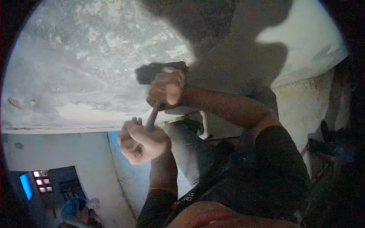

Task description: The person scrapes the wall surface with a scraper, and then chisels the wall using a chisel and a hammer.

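A dark, narrow tool handle (153,118) runs between my two hands, close to a patchy grey and white plaster surface (87,49). My right hand (167,88) is closed around its upper part, near the surface. Lower down, my left hand (144,142) is wrapped round the handle's other end, with motion blur on the fingers. Just beyond my right hand lies a dark patch (146,73). I cannot tell whether that patch is the tool's head or a shadow.
A large shadow (235,45) falls over the plaster. My trouser leg (186,142) shows below my hands. A blue wall strip (114,146) and a barred window (42,181) appear at lower left, near another person (72,211). Dark objects (327,148) stand at the right.
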Available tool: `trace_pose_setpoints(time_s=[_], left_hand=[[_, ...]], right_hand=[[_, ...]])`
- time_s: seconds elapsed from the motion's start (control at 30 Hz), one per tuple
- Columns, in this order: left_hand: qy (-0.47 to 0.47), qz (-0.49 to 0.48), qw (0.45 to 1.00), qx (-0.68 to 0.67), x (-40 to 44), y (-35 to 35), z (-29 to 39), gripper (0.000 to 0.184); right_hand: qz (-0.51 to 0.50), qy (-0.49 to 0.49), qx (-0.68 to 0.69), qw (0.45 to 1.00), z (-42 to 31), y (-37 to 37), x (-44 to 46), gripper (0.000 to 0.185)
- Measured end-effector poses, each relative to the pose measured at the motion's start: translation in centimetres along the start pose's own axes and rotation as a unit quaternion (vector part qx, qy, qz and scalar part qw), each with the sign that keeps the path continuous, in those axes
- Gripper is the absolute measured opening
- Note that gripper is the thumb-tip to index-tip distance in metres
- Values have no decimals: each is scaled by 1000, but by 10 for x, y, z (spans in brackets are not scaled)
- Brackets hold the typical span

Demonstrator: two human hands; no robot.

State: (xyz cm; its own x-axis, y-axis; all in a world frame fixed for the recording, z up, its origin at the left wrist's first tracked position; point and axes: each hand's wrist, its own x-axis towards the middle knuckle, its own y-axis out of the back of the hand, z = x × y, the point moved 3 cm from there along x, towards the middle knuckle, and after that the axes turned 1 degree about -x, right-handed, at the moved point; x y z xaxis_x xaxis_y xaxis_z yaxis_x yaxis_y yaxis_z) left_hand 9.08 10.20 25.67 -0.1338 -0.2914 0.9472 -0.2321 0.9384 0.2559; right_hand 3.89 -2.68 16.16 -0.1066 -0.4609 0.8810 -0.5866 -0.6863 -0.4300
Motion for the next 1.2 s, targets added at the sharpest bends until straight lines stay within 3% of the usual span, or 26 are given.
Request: trace_pose_setpoints(time_s=[0.03, 0.07, 0.13, 0.2, 0.23, 0.27, 0.3, 0.33, 0.37, 0.4, 0.43, 0.47, 0.5, 0.53, 0.57, 0.63, 0.67, 0.73, 0.8, 0.87, 0.97, 1.03, 1.07, 1.1, 1.13, 1.2], left_hand=[[173, -14, 970, -168, -1, -27, -7, 19], [225, -24, 954, -195, 5, -22, -2, 16], [316, 128, 869, -358, -24, -5, -9, 13], [160, 118, 940, -277, -22, 7, -1, 14], [30, 84, 993, -74, -20, 2, 1, 15], [20, 93, 992, -77, -13, -7, -4, 17], [192, 52, 943, -267, -12, -12, -2, 18], [366, 75, 824, -426, -7, -17, 5, 20], [145, 110, 956, -232, -11, -10, 3, 18], [-45, 225, 973, 28, -16, -3, 7, 17], [-108, 145, 982, 48, -14, 5, 7, 14], [-171, 61, 982, 57, -8, 12, 9, 12], [15, 1, 988, -153, -11, 0, 6, 10], [210, 23, 912, -350, -20, -13, 3, 8], [334, 26, 867, -367, -6, -11, 7, 9], [106, 52, 986, -116, -16, 20, 23, 11], [44, 79, 992, -90, -15, 19, 23, 9], [52, 32, 989, -137, -13, 22, 3, 6], [212, -74, 929, -294, -6, -12, -5, 5], [262, 123, 891, -349, -22, 7, 1, 12], [81, 156, 984, -39, -2, 5, 21, 16], [258, -4, 912, -319, -4, -42, 8, 21], [233, 63, 939, -244, -5, -25, 14, 18], [255, 116, 912, -301, -15, -13, 16, 16], [270, 172, 878, -355, -25, -1, 18, 14], [173, 105, 938, -281, -23, 4, 10, 9]], right_hand=[[9, -105, 217, 970, 5, -1, 2, 23], [14, -199, 417, 887, 7, -3, 3, 23], [72, -221, 659, 716, 26, 2, -27, 19], [146, -106, 803, 568, 53, 11, -52, 18], [193, 8, 801, 567, 60, 7, -52, 17], [232, 126, 794, 548, 65, 2, -53, 16], [277, 172, 681, 656, 66, 4, -53, 16], [308, 216, 546, 748, 66, 10, -49, 17], [334, 249, 398, 818, 62, 13, -48, 17], [345, 278, 240, 864, 58, 17, -41, 18], [337, 279, 242, 866, 55, 25, -29, 18], [265, 292, -9, 919, 40, 17, -21, 18], [179, 272, -259, 909, 21, 4, -17, 18], [-13, 212, -413, 886, -26, 12, 4, 17], [-200, 147, -545, 800, -45, 15, 16, 16], [-176, 137, -562, 797, -49, 20, 24, 15], [-167, 139, -568, 794, -49, 25, 33, 15], [-129, 117, -575, 799, -52, 11, 27, 19], [-42, 113, -567, 815, -43, 3, 18, 12], [-43, 118, -558, 820, -28, 17, 12, 15], [-40, 122, -529, 839, -10, 27, -2, 19], [-56, 94, -455, 884, -6, 29, 0, 23], [-74, 76, -392, 914, -15, 26, 16, 25], [-112, 32, -268, 956, -29, 19, 24, 27], [-94, 73, -302, 946, -31, 15, 22, 26], [-48, 151, -372, 914, -35, 6, 16, 23]])
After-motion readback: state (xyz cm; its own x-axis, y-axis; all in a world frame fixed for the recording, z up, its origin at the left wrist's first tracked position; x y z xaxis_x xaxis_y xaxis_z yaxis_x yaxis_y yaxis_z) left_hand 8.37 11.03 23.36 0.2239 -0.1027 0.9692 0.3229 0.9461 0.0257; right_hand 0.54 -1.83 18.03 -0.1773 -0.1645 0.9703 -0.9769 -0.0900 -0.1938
